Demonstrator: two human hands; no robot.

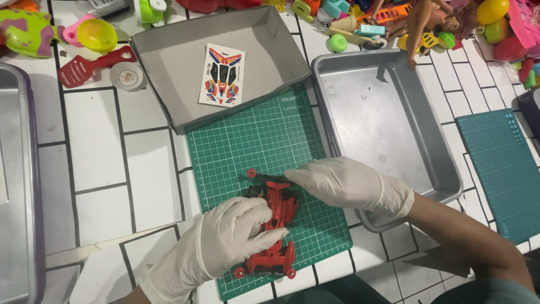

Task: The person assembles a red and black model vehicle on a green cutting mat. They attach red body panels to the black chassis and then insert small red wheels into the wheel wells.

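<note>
**Two gloved hands on a red toy racer**

Both hands in white gloves, working over a green cutting mat [253,146] on the white-tiled worktop [140,169]. The red toy car [278,225] lies on the mat's lower half, nose pointing away from the person, small red wheels showing at front & rear.

Left hand [225,239] is curled over the car's left side, fingers closed round the body near the middle; looks like a steadying grip so the car doesn't slide on the mat. Right hand [343,183] comes in from the right w/ fingers stretched out nearly flat, tips resting on the front end by the black part. Can't tell if it pinches anything there; palm hides it.

Just beyond the mat sits a shallow grey cardboard box lid [169,45], overlapping the mat's top edge, w/ a sticker sheet [223,75] lying flat inside, prob. kept there so it stays clean & within reach. An empty metal tray [388,118] sits right of the mat, touching the right wrist area. Another metal tray [19,186] at far left edge. A second teal mat [500,169] lies far right. Heap of bright plastic toys [439,22] along the back, plus a red toy spatula [93,65] back left.
</note>
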